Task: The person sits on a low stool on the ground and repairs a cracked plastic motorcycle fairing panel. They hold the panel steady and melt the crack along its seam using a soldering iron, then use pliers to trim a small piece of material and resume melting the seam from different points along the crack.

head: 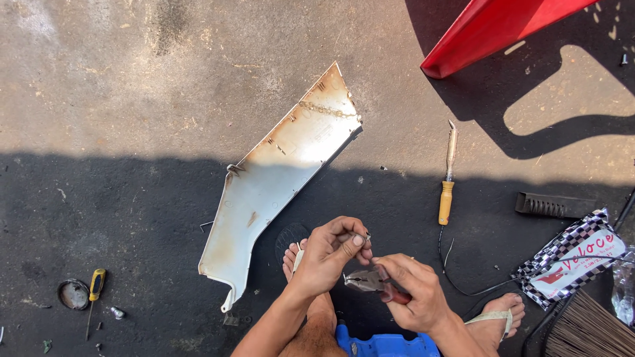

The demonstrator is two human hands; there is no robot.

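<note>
The panel [278, 178] at centre is off-white with rusty brown stains. The pliers [374, 283] at lower centre have dark red handles and grey steel jaws. The soldering iron [448, 182] right of centre has an orange-yellow handle. A red sheet [489, 30] sits at upper right. The bag [572, 258] at right shows a black-and-white check. The screwdriver [96, 285] at lower left is yellow and black. The stool [383, 345] at the bottom edge is blue.

Two bare hands, close together, low centre.
Left hand [331, 254]: fingers curled, thumb and forefinger pinched. Right hand [411, 291]: closed in a grip, knuckles up. Forearms angled inward; sandalled feet below.
</note>
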